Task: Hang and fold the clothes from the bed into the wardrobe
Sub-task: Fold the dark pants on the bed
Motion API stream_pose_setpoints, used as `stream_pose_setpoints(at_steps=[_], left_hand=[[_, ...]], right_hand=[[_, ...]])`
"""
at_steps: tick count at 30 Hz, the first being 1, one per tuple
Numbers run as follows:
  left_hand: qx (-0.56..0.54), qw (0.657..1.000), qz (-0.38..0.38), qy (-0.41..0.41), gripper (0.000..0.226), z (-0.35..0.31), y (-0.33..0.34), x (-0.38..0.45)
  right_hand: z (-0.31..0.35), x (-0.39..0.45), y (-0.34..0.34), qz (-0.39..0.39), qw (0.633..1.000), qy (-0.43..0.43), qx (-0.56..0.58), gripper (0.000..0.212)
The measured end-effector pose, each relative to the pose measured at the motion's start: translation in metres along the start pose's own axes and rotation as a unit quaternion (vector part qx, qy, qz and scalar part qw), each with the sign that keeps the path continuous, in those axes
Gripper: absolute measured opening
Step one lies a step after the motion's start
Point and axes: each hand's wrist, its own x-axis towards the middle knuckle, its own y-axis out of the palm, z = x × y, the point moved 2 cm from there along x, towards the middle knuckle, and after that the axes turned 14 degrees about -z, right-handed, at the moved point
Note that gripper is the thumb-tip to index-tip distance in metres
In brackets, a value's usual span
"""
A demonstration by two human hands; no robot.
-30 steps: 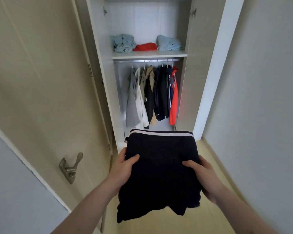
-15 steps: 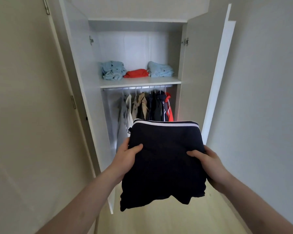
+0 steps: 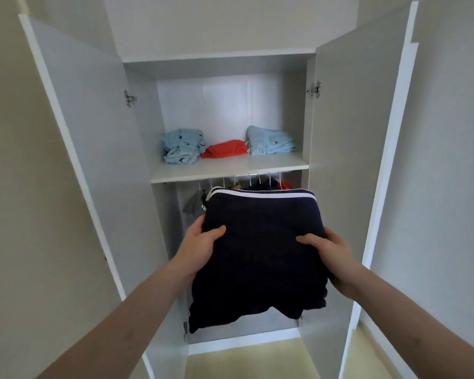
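Note:
I hold a folded dark navy garment with a white stripe along its far edge, flat in front of the open wardrobe. My left hand grips its left side and my right hand grips its right side, thumbs on top. The garment's far edge sits just below the white shelf. On that shelf lie a light blue patterned bundle, a red folded piece and a light blue folded piece. Hanging clothes under the shelf are mostly hidden behind the garment.
The wardrobe's left door and right door stand open on either side of me. Beige walls flank both doors. A pale wooden floor shows below the wardrobe base.
I have stepped closer and the view has tilted up. Both hands have lifted the navy garment toward the shelf, so it now covers most of the hanging clothes.

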Motion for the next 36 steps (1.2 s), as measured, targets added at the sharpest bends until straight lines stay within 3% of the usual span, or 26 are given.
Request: stream_pose_setpoints(at_steps=[7,12,20,24,31,36], left_hand=[[0.013,1.000,-0.017,0.017,0.028,-0.020,0.017,0.097],[0.028,0.999,-0.021,0.031,0.036,-0.025,0.028,0.185],[-0.002,0.999,-0.037,0.026,0.024,-0.038,0.026,0.334],[-0.012,0.999,-0.035,0.039,0.028,-0.048,0.021,0.393],[0.046,0.998,-0.052,0.007,0.029,-0.065,0.010,0.484],[0.102,0.990,-0.095,-0.008,0.028,-0.071,0.000,0.552]], right_hand=[[0.015,0.104,0.048,0.016,1.000,-0.006,0.008,0.046],[0.017,0.179,0.088,-0.002,1.000,-0.003,0.010,0.043],[0.031,0.301,0.179,-0.023,1.000,-0.007,0.010,0.048],[0.035,0.346,0.222,-0.022,1.000,-0.015,0.006,0.052],[0.048,0.416,0.286,0.003,1.000,0.018,-0.014,0.036],[0.047,0.473,0.339,0.029,0.998,0.045,-0.013,0.039]])
